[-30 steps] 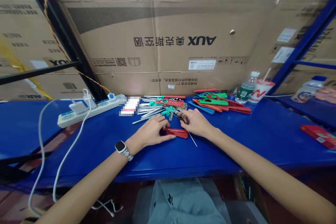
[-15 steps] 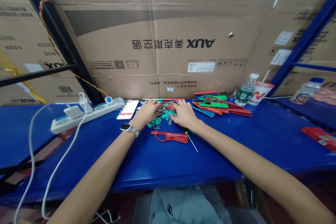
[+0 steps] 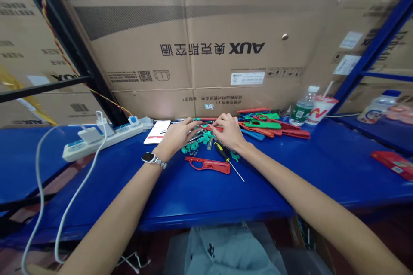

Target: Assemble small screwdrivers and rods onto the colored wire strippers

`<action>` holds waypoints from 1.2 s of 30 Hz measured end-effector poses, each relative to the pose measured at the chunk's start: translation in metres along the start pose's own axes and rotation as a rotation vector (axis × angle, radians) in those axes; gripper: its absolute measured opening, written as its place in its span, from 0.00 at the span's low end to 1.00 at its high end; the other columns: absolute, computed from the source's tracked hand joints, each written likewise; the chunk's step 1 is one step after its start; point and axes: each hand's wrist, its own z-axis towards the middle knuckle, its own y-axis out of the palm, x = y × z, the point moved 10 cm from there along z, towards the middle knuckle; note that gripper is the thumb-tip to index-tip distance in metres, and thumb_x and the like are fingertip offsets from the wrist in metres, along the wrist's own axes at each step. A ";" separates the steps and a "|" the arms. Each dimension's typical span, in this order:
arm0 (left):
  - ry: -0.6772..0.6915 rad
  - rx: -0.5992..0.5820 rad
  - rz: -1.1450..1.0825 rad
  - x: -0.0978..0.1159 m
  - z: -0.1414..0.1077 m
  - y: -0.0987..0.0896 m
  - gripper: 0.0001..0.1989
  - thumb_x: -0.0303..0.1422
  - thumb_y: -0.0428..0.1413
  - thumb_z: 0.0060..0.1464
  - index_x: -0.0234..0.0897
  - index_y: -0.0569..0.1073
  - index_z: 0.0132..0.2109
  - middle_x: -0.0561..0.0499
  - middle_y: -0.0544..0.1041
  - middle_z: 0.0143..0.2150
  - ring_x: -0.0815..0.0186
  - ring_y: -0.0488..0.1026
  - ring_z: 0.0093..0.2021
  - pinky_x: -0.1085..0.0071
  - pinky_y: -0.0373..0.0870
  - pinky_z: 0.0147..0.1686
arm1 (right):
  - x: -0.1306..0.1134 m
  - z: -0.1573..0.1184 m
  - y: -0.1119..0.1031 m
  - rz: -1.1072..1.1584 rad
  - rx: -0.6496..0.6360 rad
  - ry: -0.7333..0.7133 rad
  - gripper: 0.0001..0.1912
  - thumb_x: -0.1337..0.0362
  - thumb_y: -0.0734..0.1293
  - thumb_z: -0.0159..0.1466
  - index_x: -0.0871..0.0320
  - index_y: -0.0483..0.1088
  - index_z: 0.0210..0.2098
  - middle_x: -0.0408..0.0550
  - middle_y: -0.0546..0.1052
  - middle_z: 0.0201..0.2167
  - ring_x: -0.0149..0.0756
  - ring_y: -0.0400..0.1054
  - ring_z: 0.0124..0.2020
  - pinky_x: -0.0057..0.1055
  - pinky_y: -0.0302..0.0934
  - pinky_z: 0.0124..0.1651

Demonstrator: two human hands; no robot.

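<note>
Both my hands work over a pile of small parts at the back middle of the blue table. My left hand (image 3: 179, 134) is over thin metal rods, its fingers bent together; what they hold is hidden. My right hand (image 3: 228, 132) has its thumb and fingers pinched by a red piece (image 3: 217, 129), and what is in the pinch is too small to make out. Between and below the hands lie green plastic pieces (image 3: 203, 138). A black-and-yellow screwdriver (image 3: 222, 151) lies below my right hand. Nearer me is a red, long-nosed lighter shell half (image 3: 209, 165).
To the right lies a heap of red, green, orange and blue shells (image 3: 264, 124). Behind it stand a water bottle (image 3: 302, 109) and a cup with a straw (image 3: 320, 111). Left are a phone (image 3: 156, 132) and a power strip (image 3: 106, 139). A large carton (image 3: 200, 64) backs the table.
My left hand has shifted slightly left and nearer me. My right hand has moved up and away, so the screwdriver's handle now shows. The lighter shell half stays in place.
</note>
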 end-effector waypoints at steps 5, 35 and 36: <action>0.022 0.048 -0.043 0.005 0.001 -0.012 0.14 0.36 0.46 0.72 0.36 0.74 0.53 0.44 0.79 0.47 0.59 0.79 0.40 0.68 0.68 0.35 | -0.002 0.001 -0.009 0.141 0.055 -0.012 0.07 0.63 0.68 0.67 0.57 0.76 0.33 0.47 0.79 0.37 0.41 0.69 0.44 0.39 0.52 0.50; 0.244 0.088 -0.166 0.034 -0.012 -0.017 0.19 0.45 0.47 0.71 0.40 0.78 0.52 0.46 0.83 0.41 0.60 0.80 0.37 0.69 0.67 0.34 | -0.027 -0.007 -0.012 0.462 -0.310 -0.214 0.11 0.61 0.67 0.67 0.60 0.80 0.35 0.46 0.78 0.27 0.31 0.67 0.28 0.29 0.58 0.33; 0.265 0.095 -0.175 0.036 -0.012 -0.017 0.20 0.45 0.47 0.71 0.40 0.78 0.52 0.45 0.83 0.43 0.60 0.80 0.39 0.68 0.68 0.35 | -0.025 -0.008 -0.011 0.472 -0.323 -0.196 0.11 0.61 0.67 0.67 0.60 0.80 0.35 0.46 0.78 0.28 0.31 0.67 0.28 0.29 0.58 0.33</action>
